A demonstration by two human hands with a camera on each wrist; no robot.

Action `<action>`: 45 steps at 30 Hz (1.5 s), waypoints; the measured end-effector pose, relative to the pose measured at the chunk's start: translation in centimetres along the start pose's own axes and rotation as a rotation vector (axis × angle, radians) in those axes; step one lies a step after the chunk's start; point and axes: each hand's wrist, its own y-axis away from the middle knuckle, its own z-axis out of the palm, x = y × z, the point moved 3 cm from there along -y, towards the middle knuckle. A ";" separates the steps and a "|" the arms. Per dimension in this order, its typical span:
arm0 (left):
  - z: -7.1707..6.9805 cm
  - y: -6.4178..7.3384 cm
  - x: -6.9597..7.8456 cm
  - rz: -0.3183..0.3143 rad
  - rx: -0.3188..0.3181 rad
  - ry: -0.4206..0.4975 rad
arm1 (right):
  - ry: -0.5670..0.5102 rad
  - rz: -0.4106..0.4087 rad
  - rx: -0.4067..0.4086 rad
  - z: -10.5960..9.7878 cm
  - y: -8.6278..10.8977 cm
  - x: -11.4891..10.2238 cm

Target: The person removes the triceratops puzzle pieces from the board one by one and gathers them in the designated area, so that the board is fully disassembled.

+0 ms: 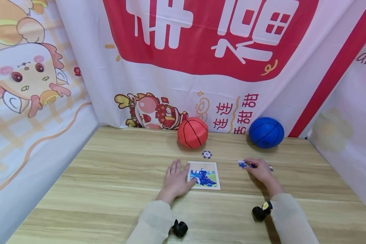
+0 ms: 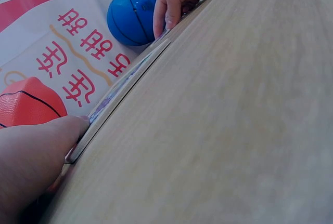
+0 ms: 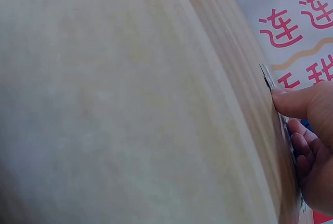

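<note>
A square jigsaw puzzle (image 1: pixel 211 174) in a pale tray lies on the table, its lower part showing a blue dinosaur and its upper part plain beige. My left hand (image 1: pixel 177 181) rests beside it with fingers spread, the thumb lying across the tray's left edge. To the right, my right hand (image 1: pixel 260 170) pinches a puzzle piece (image 1: pixel 242 165) with blue print between thumb and fingers, low over the table. Another piece (image 1: pixel 271 168) pokes out past that hand, partly hidden by it. In the right wrist view the thumb (image 3: pixel 294 102) presses on a thin piece's edge (image 3: pixel 267 76).
Behind the puzzle lies a round black-and-white chip (image 1: pixel 206 154). A red ball (image 1: pixel 192 133) and a blue ball (image 1: pixel 266 133) sit at the table's back edge, against a printed cloth (image 1: pixel 158 78). The wooden table (image 1: pixel 109 179) extends left and forward.
</note>
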 end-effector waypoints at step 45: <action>0.0 0.1 1.6 0.130 0.020 0.016 | -0.322 0.002 -0.137 0.7 2.0 -7.5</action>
